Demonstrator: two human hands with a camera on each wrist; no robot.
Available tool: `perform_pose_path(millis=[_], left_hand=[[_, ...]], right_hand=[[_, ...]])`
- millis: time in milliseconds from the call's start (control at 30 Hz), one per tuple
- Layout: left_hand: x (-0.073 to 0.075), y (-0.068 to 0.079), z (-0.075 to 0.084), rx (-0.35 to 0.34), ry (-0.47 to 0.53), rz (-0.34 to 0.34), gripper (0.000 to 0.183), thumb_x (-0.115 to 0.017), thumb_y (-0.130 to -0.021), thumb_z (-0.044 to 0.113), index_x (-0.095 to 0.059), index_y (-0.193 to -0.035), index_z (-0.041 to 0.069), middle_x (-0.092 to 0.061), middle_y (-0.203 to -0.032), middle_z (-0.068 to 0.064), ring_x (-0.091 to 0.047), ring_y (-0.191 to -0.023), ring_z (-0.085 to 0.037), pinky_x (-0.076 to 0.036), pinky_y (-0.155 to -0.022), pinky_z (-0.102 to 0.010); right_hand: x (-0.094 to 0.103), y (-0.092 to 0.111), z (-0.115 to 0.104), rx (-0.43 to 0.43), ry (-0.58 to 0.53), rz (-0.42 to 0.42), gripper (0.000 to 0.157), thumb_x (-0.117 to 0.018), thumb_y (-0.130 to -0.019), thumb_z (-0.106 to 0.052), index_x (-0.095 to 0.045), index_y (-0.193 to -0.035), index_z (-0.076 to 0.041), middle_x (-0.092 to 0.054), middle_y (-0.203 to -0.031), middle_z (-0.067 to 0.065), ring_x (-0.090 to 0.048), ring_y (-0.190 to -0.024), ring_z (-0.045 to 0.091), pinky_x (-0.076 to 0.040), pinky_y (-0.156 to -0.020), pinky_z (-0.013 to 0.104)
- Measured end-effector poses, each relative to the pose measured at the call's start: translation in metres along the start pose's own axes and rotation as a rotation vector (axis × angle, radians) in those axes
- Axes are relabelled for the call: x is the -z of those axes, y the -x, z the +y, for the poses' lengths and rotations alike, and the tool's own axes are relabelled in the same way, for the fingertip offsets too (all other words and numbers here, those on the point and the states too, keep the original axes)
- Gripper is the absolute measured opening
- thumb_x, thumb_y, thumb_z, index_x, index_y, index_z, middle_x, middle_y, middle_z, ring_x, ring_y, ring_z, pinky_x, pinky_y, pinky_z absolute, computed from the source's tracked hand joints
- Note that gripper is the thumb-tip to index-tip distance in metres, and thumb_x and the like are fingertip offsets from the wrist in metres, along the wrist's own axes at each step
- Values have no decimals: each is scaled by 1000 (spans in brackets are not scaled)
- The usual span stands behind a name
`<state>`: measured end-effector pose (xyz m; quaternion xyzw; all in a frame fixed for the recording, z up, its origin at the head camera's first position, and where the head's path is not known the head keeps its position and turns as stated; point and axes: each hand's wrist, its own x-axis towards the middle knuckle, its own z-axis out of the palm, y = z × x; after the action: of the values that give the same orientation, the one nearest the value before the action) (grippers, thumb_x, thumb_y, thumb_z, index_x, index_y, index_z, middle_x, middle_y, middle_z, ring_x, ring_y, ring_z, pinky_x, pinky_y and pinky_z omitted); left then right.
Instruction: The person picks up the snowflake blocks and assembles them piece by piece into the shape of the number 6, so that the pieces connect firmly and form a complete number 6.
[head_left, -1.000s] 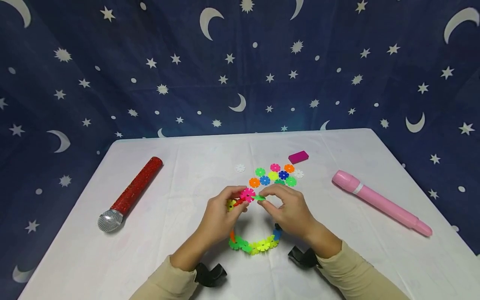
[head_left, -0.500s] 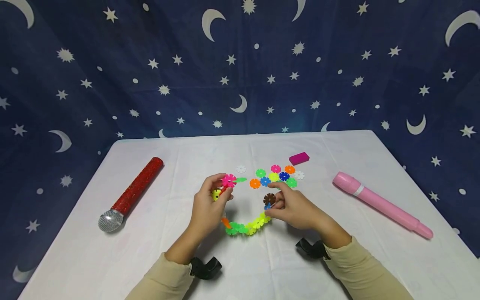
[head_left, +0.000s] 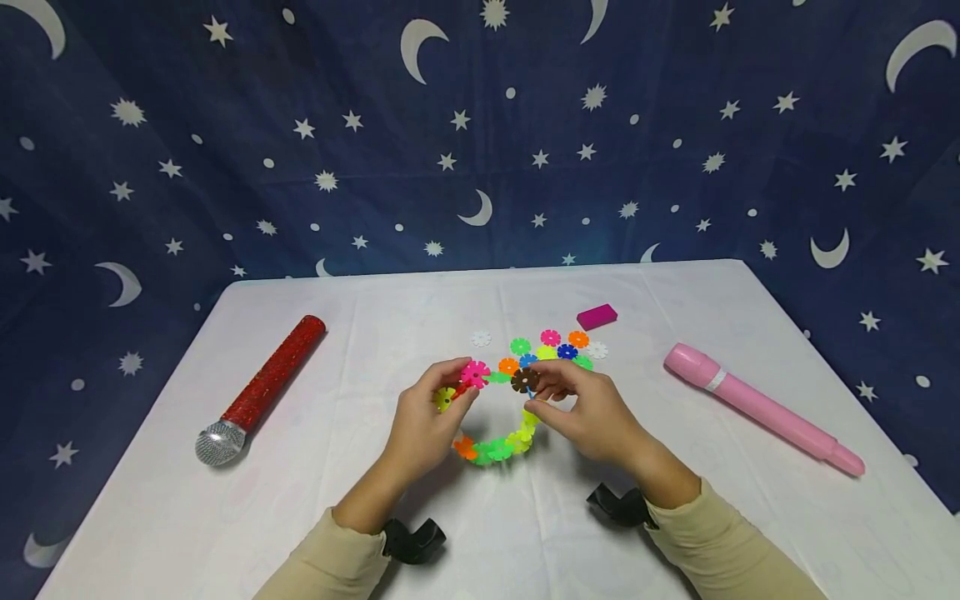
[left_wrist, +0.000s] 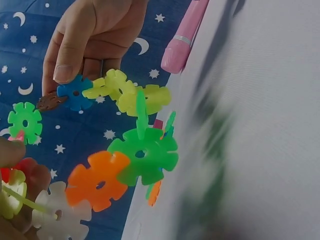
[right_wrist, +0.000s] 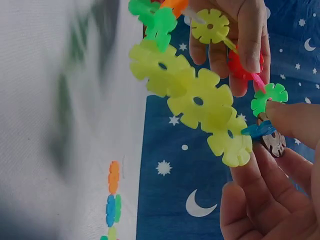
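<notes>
A curved chain of flower-shaped interlocking plastic discs (right_wrist: 197, 102) hangs between the two hands, above the table. My left hand (head_left: 426, 421) pinches one end at a red disc (right_wrist: 245, 65). Beyond it a pink disc (head_left: 475, 374) and a green disc (left_wrist: 25, 123) stick out. My right hand (head_left: 600, 417) grips the other end between thumb and fingers, at a blue disc (left_wrist: 76, 93) and a brown disc (head_left: 525, 381). The brown and green discs are close together; whether they interlock I cannot tell. Yellow, green, orange (left_wrist: 97, 180) and white discs make up the lower curve.
Several loose discs (head_left: 551, 337) lie behind the hands, with a white disc (head_left: 481, 338) apart from them. A magenta block (head_left: 597, 317) is farther back. A red glitter microphone (head_left: 262, 387) lies left, and a pink tube-like object (head_left: 765, 408) right.
The right hand has gone from the green disc to the chain's brown and blue end and raised it. Both ends are now brought near each other, the left hand having shifted left, then back right.
</notes>
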<state>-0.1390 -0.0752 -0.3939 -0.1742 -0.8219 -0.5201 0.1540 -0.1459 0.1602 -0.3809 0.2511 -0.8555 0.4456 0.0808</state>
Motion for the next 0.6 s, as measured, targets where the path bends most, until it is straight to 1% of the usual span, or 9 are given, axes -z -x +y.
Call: perform_pose_path(millis=[133,233,467,600], left_hand=[[0,1,-2,-53,-3,10,38,-74,-89,2,-64,-125,3,-72,-107,-6,-67,-96,-22,-54,-75,-32],[-1,1,-2,-72,-1,20,37,-74,-88,1,-64,-124,3,-72,-105,-7,-66,-94,-22,-52,-70,-29],[-1,0,-1,-64,3,48,34,-73,-89,0,-65,-122,2,-71,-103,-7,-65,-90,-22,-53,-67,-28],[-1,0,-1,-82,1,60,34,-74,-88,-2,-66,-121,1,-72,-101,-6,-65,-88,-21,-54,-70,-29]], right_hand=[[-1,1,-2,42,25,18,42,-82,-83,-6,-65,-121,1,-71,-96,0,-66,-83,9,-57,-76,31],[-2,2,-3,76,36,30,45,-82,-82,-5,-65,-123,2,-71,-98,2,-67,-83,10,-57,-76,32],[-3,3,-3,152,84,60,46,-84,-80,-4,-66,-122,2,-70,-97,2,-67,-83,11,-57,-75,32],[-5,3,-3,199,105,83,47,-85,-77,-4,-67,-120,1,-69,-96,2,-67,-83,12,-57,-72,33]])
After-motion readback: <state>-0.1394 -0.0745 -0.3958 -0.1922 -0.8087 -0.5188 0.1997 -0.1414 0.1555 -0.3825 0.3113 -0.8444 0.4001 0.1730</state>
